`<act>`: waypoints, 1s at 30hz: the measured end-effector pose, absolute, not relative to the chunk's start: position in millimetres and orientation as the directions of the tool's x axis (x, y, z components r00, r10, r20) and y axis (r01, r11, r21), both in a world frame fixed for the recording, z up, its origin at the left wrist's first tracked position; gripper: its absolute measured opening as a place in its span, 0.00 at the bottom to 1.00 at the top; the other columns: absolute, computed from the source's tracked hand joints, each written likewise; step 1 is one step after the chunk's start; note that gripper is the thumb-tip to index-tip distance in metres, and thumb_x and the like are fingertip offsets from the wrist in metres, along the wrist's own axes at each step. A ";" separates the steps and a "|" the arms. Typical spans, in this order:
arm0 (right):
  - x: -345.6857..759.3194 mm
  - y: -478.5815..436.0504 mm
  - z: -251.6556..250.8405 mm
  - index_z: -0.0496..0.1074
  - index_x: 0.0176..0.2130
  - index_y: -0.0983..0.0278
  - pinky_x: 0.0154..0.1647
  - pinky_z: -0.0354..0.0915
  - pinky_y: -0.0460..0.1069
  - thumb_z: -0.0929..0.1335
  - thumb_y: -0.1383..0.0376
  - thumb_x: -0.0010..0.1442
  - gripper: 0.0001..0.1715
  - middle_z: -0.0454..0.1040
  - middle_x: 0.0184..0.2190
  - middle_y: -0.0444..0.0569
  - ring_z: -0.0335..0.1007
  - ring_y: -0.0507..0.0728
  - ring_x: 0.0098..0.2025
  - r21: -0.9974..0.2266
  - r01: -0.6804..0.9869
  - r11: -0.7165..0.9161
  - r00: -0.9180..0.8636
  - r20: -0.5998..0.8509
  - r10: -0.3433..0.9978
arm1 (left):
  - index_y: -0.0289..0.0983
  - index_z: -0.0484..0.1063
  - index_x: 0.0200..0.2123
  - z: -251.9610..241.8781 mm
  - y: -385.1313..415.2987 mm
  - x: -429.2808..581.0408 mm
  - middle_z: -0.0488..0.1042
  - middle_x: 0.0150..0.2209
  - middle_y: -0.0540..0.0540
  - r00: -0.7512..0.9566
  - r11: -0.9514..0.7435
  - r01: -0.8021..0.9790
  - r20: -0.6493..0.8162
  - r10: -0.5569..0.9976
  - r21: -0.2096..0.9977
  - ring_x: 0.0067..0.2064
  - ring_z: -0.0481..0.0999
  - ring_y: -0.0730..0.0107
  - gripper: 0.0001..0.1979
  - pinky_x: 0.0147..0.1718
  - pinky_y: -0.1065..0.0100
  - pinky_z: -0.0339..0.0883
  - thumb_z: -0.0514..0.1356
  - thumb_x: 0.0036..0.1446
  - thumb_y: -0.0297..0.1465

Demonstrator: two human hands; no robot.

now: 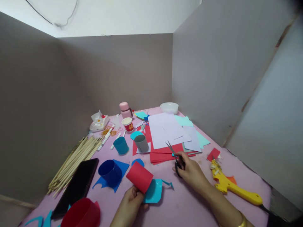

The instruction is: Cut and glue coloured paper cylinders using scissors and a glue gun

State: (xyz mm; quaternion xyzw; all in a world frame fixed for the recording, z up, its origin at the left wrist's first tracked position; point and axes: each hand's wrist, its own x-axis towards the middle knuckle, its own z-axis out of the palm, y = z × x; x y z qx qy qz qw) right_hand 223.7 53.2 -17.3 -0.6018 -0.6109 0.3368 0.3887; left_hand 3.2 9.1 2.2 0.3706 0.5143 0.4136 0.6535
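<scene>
Fingers of the left hand point(132, 199) grip a red tube point(139, 176) with a light-blue sheet point(155, 190) against its lower end, above the pink table point(187, 205); those of the right hand point(189, 168), toward the tube's 2 o'clock, close around black scissors point(172, 148), blades slightly parted and clear of the sheet; a narrow strip point(167, 183) trails from the sheet at 3 o'clock, so trimming looks begun but incomplete; whether tube and sheet are glued cannot be told; at 9 o'clock a deep-blue tube point(110, 175) stands on a jagged blue sheet point(123, 165), apparently part-cut with surplus left; at 12 o'clock a grey tube point(142, 145) sits on white paper point(148, 147), seemingly untrimmed; at 11 o'clock waits a teal tube point(121, 146), its base unclear.
</scene>
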 end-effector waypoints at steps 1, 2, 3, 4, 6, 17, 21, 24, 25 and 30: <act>225.3 53.0 -17.4 0.63 0.46 0.61 0.31 0.57 0.48 0.66 0.67 0.49 0.22 0.71 0.29 0.43 0.67 0.57 0.30 -0.845 0.531 0.060 0.034 0.092 0.995 | 0.36 0.69 0.23 1.4 7.1 2.4 0.65 0.20 0.55 0.131 0.376 -0.160 -0.358 0.924 0.913 0.23 0.59 0.75 0.08 0.22 0.74 0.52 0.64 0.47 0.31; 226.5 52.7 -17.5 0.63 0.48 0.60 0.30 0.57 0.48 0.65 0.68 0.50 0.23 0.72 0.30 0.44 0.68 0.57 0.30 -0.812 0.580 0.070 0.030 0.107 0.994 | 0.36 0.69 0.23 0.4 5.3 1.2 0.66 0.20 0.54 0.134 0.371 -0.160 -0.352 0.926 0.915 0.23 0.60 0.75 0.09 0.22 0.73 0.52 0.65 0.47 0.33; 227.3 52.4 -17.5 0.63 0.49 0.60 0.30 0.58 0.48 0.65 0.68 0.51 0.24 0.73 0.30 0.44 0.68 0.57 0.29 -0.780 0.621 0.081 0.018 0.117 0.993 | 0.36 0.69 0.23 -0.8 3.7 -0.2 0.66 0.20 0.54 0.136 0.368 -0.158 -0.349 0.927 0.916 0.22 0.60 0.75 0.10 0.22 0.73 0.52 0.65 0.46 0.34; 227.8 52.1 -17.6 0.63 0.50 0.60 0.30 0.58 0.48 0.64 0.68 0.52 0.24 0.74 0.31 0.44 0.69 0.57 0.29 -0.748 0.657 0.092 0.003 0.124 0.992 | 0.36 0.69 0.23 -2.4 2.2 -1.9 0.67 0.19 0.54 0.134 0.365 -0.155 -0.347 0.928 0.918 0.22 0.61 0.74 0.10 0.22 0.73 0.53 0.66 0.45 0.35; 228.4 51.2 -17.8 0.65 0.50 0.59 0.33 0.59 0.48 0.64 0.70 0.52 0.24 0.75 0.33 0.46 0.71 0.58 0.33 -0.680 0.724 0.118 -0.030 0.140 0.990 | 0.36 0.70 0.26 -7.1 -1.3 -5.1 0.68 0.20 0.53 0.122 0.365 -0.152 -0.349 0.929 0.919 0.22 0.63 0.73 0.12 0.21 0.72 0.55 0.68 0.42 0.36; 232.7 44.2 -15.2 0.65 0.56 0.63 0.44 0.62 0.51 0.63 0.73 0.55 0.28 0.73 0.48 0.56 0.67 0.63 0.50 -0.410 0.888 0.209 -0.159 0.154 0.975 | 0.36 0.59 0.47 -36.4 -30.0 -18.0 0.73 0.23 0.51 0.010 0.380 -0.180 -0.385 0.923 0.907 0.23 0.73 0.69 0.26 0.22 0.72 0.56 0.64 0.47 0.36; 228.4 44.9 -6.0 0.65 0.54 0.65 0.43 0.63 0.50 0.64 0.73 0.57 0.25 0.73 0.48 0.56 0.68 0.62 0.49 -0.360 0.920 0.156 -0.100 0.170 0.980 | 0.34 0.50 0.56 -37.2 -30.5 -30.0 0.74 0.21 0.52 -0.010 0.330 -0.098 -0.333 0.943 0.939 0.23 0.72 0.67 0.37 0.26 0.68 0.60 0.64 0.47 0.39; 226.2 54.0 1.9 0.67 0.50 0.65 0.39 0.65 0.50 0.64 0.71 0.59 0.17 0.76 0.42 0.54 0.72 0.61 0.44 -0.324 0.940 0.103 -0.050 0.169 0.984 | 0.35 0.53 0.56 -39.0 -29.6 -34.6 0.73 0.20 0.53 -0.025 0.270 -0.068 -0.272 0.962 0.961 0.23 0.70 0.66 0.36 0.27 0.66 0.61 0.64 0.47 0.41; 226.2 59.1 4.2 0.68 0.48 0.66 0.39 0.65 0.51 0.64 0.71 0.60 0.15 0.76 0.40 0.54 0.72 0.61 0.43 -0.311 0.946 0.091 -0.039 0.169 0.985 | 0.35 0.54 0.55 -39.2 -29.6 -35.3 0.72 0.20 0.53 -0.040 0.260 -0.091 -0.265 0.964 0.961 0.24 0.70 0.65 0.36 0.27 0.67 0.61 0.64 0.46 0.41; 231.0 87.4 10.8 0.68 0.50 0.64 0.44 0.69 0.58 0.66 0.63 0.64 0.15 0.70 0.49 0.51 0.71 0.59 0.45 -0.257 0.961 0.104 -0.064 0.156 0.986 | 0.37 0.58 0.53 -31.1 -29.6 -44.1 0.70 0.24 0.54 -0.068 0.216 -0.005 -0.216 0.974 0.976 0.25 0.69 0.67 0.30 0.25 0.68 0.63 0.62 0.49 0.42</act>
